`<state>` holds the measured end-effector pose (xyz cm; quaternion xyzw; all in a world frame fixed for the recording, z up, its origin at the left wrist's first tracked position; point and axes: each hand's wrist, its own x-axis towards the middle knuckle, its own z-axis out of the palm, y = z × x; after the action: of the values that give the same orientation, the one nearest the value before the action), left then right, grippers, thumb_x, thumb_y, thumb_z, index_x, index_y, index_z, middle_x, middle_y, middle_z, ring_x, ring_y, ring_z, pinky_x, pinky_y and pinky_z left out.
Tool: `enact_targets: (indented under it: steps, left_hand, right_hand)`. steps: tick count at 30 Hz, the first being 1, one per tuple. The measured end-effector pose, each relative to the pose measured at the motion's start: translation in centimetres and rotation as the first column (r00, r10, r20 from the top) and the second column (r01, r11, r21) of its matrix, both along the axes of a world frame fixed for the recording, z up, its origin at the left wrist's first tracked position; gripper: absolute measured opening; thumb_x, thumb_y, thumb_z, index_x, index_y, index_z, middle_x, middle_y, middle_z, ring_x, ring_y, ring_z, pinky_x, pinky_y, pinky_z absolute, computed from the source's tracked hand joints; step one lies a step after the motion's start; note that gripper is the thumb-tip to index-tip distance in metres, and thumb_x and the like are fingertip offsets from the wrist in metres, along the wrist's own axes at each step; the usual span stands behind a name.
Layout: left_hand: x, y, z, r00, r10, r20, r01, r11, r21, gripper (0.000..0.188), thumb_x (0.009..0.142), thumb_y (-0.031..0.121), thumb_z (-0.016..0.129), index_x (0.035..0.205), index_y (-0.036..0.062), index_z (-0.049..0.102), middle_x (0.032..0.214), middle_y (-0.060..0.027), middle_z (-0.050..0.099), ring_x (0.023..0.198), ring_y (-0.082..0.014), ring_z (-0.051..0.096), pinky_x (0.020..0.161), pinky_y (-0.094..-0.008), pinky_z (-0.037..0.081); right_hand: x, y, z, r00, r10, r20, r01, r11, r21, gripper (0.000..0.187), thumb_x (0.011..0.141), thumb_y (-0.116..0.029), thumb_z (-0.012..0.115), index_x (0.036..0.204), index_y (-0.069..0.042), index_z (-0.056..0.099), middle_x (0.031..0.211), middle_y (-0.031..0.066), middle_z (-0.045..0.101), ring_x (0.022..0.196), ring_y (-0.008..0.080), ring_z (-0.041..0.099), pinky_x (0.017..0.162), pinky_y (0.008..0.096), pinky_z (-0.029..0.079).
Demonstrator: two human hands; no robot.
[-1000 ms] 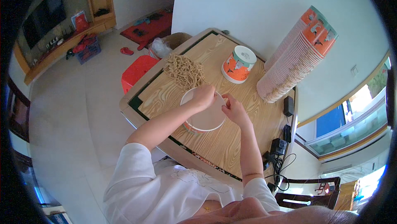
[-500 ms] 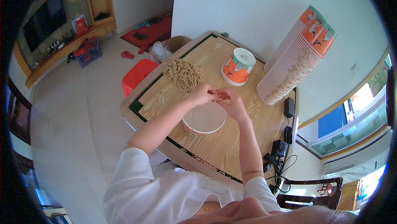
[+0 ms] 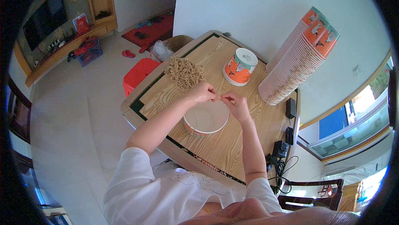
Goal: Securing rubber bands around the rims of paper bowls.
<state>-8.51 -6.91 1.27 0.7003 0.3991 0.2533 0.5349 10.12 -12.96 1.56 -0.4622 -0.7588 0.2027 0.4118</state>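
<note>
Directly below the grip and toward the wearer stood an open, white-lined bucket (image 3: 206, 122), upright on the wood-grained table (image 3: 224, 158), its far rim just under the fingers. The left hand (image 3: 203, 93) was positioned over the far left part of the rim, and the right hand (image 3: 237, 104) over the far right part. Both hands were closed in a pinch, with their fingertips meeting or nearly so. The item between the fingers was too small to identify; a thin strand was plausible but could not be confirmed.

Beyond the grip and to its left lay a loose heap of tan cord (image 3: 183, 74), close to the left hand. Beyond the grip and to its right, an orange-and-green bucket set (image 3: 240, 69) stood inverted. Farther right rose tall stacks of nested buckets (image 3: 305, 54), with tan strands (image 3: 291, 81) along one side. To the right and nearer the wearer were black power adapters (image 3: 281, 148).

Judged from hand placement, the step in hand was fine two-handed work at the rim, probably the fitting or knotting of a strand. The next move called for aligned pinches, even tension and light handling, since neither hand visibly braced the bucket against tipping.
</note>
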Motion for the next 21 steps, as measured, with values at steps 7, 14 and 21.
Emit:
enact_targets:
  steps: [7,14,21]
  left_hand:
    - [0.3,-0.1,-0.6,0.982,0.026,0.188,-0.062,0.980,0.188,0.017,0.076,0.019,0.070,0.076,0.0028,0.068,0.069,-0.0041,0.065,0.061,-0.0095,0.056,0.058,-0.0266,0.045]
    - [0.5,-0.2,-2.7,0.963,0.182,-0.199,-0.063,0.869,0.491,0.017,0.072,0.020,0.068,0.077,0.0039,0.068,0.072,-0.0140,0.066,0.067,-0.0259,0.065,0.064,-0.0365,0.050]
    - [1.4,-0.9,-3.2,0.923,0.300,-0.241,-0.132,0.835,0.535,0.011,0.069,0.016,0.061,0.068,0.0073,0.067,0.074,-0.0136,0.065,0.072,-0.0315,0.064,0.066,-0.0426,0.050]
  right_hand:
    - [0.1,0.2,-0.1,0.997,-0.027,0.070,0.034,0.994,-0.100,0.013,0.087,-0.012,0.055,0.087,-0.002,0.063,0.072,0.0107,0.061,0.065,0.0212,0.059,0.061,0.0319,0.047]
    - [1.2,2.4,-2.6,0.967,-0.249,0.049,0.254,0.954,-0.158,0.018,0.092,-0.014,0.048,0.086,-0.001,0.060,0.070,0.0077,0.059,0.064,0.0176,0.057,0.060,0.0311,0.046]
    - [2.2,3.6,-6.2,0.997,-0.028,-0.075,0.004,0.956,-0.293,0.018,0.090,-0.010,0.051,0.103,-0.001,0.061,0.090,0.0061,0.065,0.083,0.0126,0.059,0.074,0.0271,0.048]
